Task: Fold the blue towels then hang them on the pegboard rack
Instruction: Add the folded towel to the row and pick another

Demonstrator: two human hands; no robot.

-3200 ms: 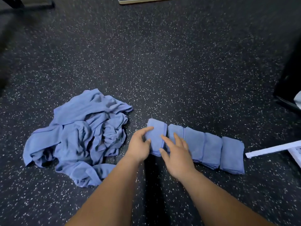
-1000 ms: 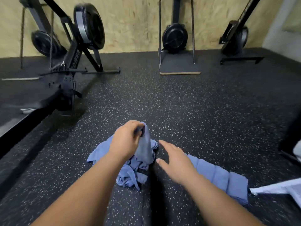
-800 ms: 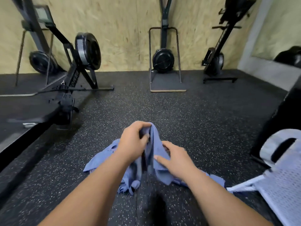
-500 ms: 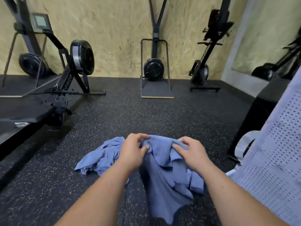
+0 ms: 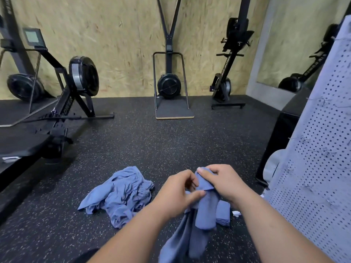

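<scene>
A blue towel (image 5: 201, 221) hangs in the air in front of me, bunched at its top edge. My left hand (image 5: 174, 194) pinches that edge from the left. My right hand (image 5: 222, 183) grips it from the right, thumb on top. A crumpled pile of blue towels (image 5: 119, 194) lies on the floor to the left. One end of the row of folded towels (image 5: 224, 211) shows below my right hand; the rest is hidden. The white pegboard rack (image 5: 319, 149) stands at the right edge, close to my right arm.
Black speckled rubber floor (image 5: 152, 145) stretches ahead. A rowing machine (image 5: 62, 103) stands at the left, a ski trainer (image 5: 169, 86) and an upright rower (image 5: 228, 73) against the plywood wall. A black box (image 5: 284, 130) sits behind the rack.
My head has lifted from the folded row on the floor. My left hand picked a towel from the pile, my right hand joined it, and both now hold it closer together, nearer the rack.
</scene>
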